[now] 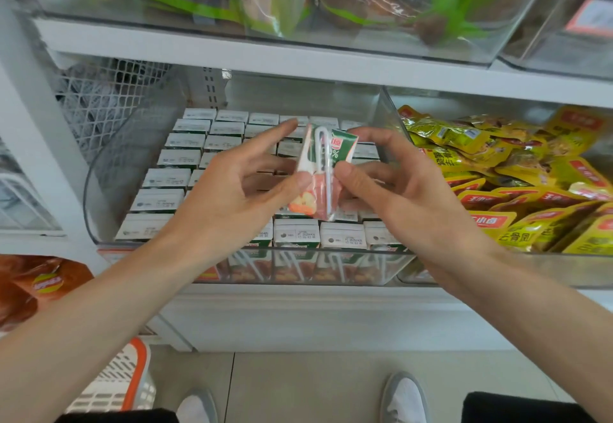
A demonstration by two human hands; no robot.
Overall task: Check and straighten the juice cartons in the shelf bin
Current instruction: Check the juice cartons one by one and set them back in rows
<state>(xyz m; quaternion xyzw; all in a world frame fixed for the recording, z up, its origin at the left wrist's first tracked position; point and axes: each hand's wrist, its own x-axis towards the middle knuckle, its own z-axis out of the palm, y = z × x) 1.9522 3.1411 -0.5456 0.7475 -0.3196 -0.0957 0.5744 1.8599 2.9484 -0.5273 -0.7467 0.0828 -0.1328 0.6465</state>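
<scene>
Now the left hand (232,197) and right hand (401,187) pinch one juice carton (323,173) by its sides, tilted above the packed cartons (180,158) mid-bin (109,170). It should be squared upright before it is lowered back among them.

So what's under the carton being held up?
Upright juice cartons in the clear bin. The held carton, left hand and right hand cover the middle rows, so any gap is hidden.

Your left hand (229,197) and right hand (401,190) are bare, and so are both forearms (109,316), with no sleeve reaching them. You wear black trousers (517,406), a dark patch over each leg, and light grey shoes (405,399) with white uppers and rounded toes.
</scene>
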